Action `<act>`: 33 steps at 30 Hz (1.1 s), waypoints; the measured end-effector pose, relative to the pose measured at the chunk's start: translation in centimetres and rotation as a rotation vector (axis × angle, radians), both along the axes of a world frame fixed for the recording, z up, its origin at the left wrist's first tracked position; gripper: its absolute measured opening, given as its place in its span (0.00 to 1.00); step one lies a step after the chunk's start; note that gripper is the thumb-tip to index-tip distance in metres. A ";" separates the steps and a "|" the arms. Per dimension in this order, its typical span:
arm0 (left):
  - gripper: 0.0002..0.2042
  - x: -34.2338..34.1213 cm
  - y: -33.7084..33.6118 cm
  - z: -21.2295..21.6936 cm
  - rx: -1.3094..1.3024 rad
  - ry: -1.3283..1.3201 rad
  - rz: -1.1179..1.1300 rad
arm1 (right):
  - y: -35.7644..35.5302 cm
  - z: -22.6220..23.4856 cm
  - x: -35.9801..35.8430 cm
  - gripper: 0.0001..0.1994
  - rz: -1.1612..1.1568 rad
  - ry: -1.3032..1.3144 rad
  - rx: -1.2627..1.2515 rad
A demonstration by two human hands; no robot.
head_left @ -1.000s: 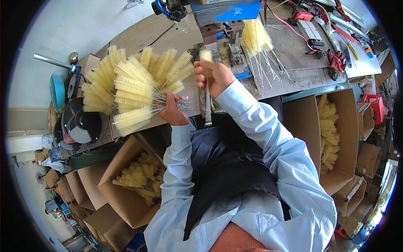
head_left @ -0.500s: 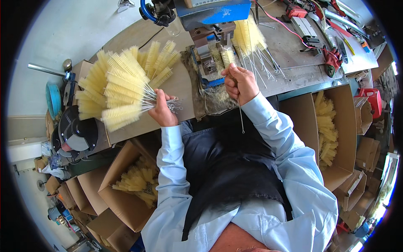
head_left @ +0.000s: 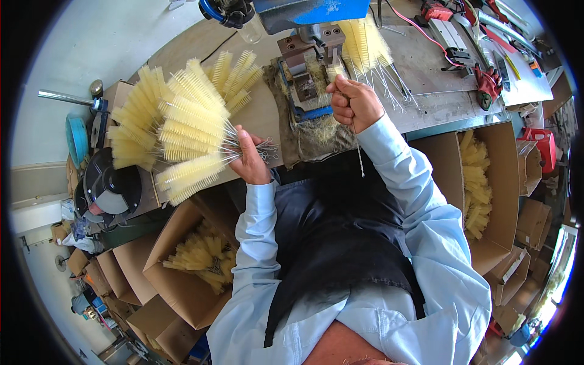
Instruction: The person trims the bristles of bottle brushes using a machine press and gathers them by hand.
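My left hand [head_left: 250,159] is closed around the wire handles of a fanned bunch of bottle brushes [head_left: 193,131], whose pale yellow bristles point left over the bench; their looped ends stick out past my fingers. My right hand [head_left: 356,104] grips a single bottle brush [head_left: 360,159]. Its looped wire handle hangs below my fist, and a short stretch of bristles shows above my thumb, beside the metal block of a blue bench press [head_left: 310,45]. My palm hides the middle of this brush.
More brushes lie on the bench behind the bunch and in a pile [head_left: 368,48] right of the press. Cardboard boxes of brushes stand at left [head_left: 155,267] and right [head_left: 508,188]. A chop saw [head_left: 109,188] sits at the left edge; tools and a red glove [head_left: 486,85] lie far right.
My right hand has moved away from me with its brush, and less of the bristles shows above it. My left hand and the bunch have shifted slightly right.
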State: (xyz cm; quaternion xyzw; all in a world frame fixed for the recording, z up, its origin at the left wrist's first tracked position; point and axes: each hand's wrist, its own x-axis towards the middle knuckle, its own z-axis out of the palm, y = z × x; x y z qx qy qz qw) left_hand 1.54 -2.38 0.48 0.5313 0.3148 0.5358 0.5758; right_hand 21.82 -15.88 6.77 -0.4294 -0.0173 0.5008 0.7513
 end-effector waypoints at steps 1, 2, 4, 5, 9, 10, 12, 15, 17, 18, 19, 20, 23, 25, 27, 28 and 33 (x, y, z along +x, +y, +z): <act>0.12 -0.1 0.0 0.2 -0.088 -0.029 -0.034 | -0.1 -0.1 0.1 0.16 -0.001 -0.004 0.002; 0.14 -0.2 -0.1 0.4 -0.176 -0.058 -0.067 | -0.1 -0.3 0.2 0.16 0.011 -0.025 -0.016; 0.14 -0.6 -0.6 1.2 -0.238 -0.080 -0.102 | -0.3 -0.1 0.3 0.16 0.026 -0.050 -0.031; 0.15 -0.7 -0.8 1.7 -0.303 -0.098 -0.137 | -0.6 0.2 0.2 0.16 0.042 -0.094 -0.063; 0.12 -1.0 -1.1 2.6 -0.384 -0.153 -0.147 | -1.6 0.8 0.7 0.17 0.016 -0.212 -0.142; 0.10 -1.2 -1.1 2.8 -0.374 -0.153 -0.158 | -1.7 1.0 1.1 0.18 -0.028 -0.277 -0.175; 0.09 -1.3 -1.3 2.9 -0.363 -0.157 -0.164 | -1.8 0.7 3.2 0.19 -0.095 -0.480 -0.238; 0.06 -1.3 -1.9 3.3 -0.484 -0.186 -0.169 | -1.0 0.1 7.8 0.23 -0.226 -0.826 -0.441; 0.06 -1.4 -2.3 3.6 -0.481 -0.188 -0.166 | -0.7 0.3 8.8 0.22 -0.536 -1.318 -0.527; 0.06 -1.5 -2.5 3.7 -0.489 -0.184 -0.178 | -0.6 -0.2 8.5 0.22 -0.798 -1.571 -0.505; 0.06 -2.1 -2.7 3.5 -0.474 -0.181 -0.171 | -0.5 1.4 5.7 0.18 -0.734 -1.405 -0.437; 0.06 -2.2 -3.3 3.8 -0.469 -0.186 -0.168 | -0.7 1.4 4.0 0.15 -0.689 -1.308 -0.355; 0.05 -2.5 -5.4 3.9 -0.440 -0.155 -0.224 | 0.6 1.3 -4.3 0.14 -0.253 -1.056 -0.144; 0.05 -2.7 -7.1 3.7 -0.445 -0.086 -0.286 | 2.2 0.8 -8.0 0.18 -0.040 -0.903 -0.055; 0.05 -3.7 -8.1 3.4 -0.433 0.007 -0.420 | 3.7 -0.4 -10.0 0.17 -0.045 -0.981 -0.085; 0.05 -3.9 -8.6 3.6 -0.432 0.006 -0.421 | 3.8 -0.3 -10.4 0.16 -0.010 -1.025 -0.183; 0.05 -4.5 -10.8 5.4 -0.376 -0.035 -0.250 | 3.8 -1.0 -8.8 0.16 -0.078 -0.436 -0.039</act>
